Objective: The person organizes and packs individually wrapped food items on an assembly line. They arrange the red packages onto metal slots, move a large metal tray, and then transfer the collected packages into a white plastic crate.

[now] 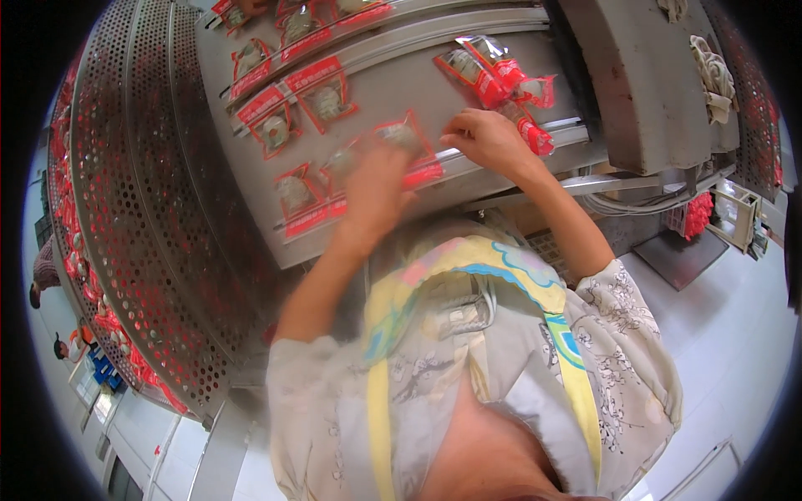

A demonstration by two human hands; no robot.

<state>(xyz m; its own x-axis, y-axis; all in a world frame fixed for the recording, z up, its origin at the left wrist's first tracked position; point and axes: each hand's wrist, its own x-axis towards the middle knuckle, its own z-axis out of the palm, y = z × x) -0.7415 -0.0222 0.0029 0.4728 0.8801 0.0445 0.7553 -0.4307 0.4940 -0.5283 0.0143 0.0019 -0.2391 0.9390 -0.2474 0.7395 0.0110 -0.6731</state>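
My left hand (pixel 380 184), smeared by motion, is over a row of clear packets with red bands on the near side of the metal worktop (pixel 401 75). Its fingers cannot be made out. Under and beside it lie a packet (pixel 294 192) with a greyish, rounded content and another packet (pixel 405 138). My right hand (pixel 489 142) is curled closed just right of that row, above the near metal bar (pixel 468 163). Whatever its fingers may hold is hidden. Just beyond it lies a loose pile of similar packets (pixel 489 75).
More packets (pixel 326 100) line the far metal bar (pixel 384 58). A tall perforated metal drum (pixel 150 192) with red packets stands at the left. A thick metal housing (pixel 660 83) bounds the right, with a bundled cord (pixel 710 79) on it. Other people (pixel 75 342) are at the far left.
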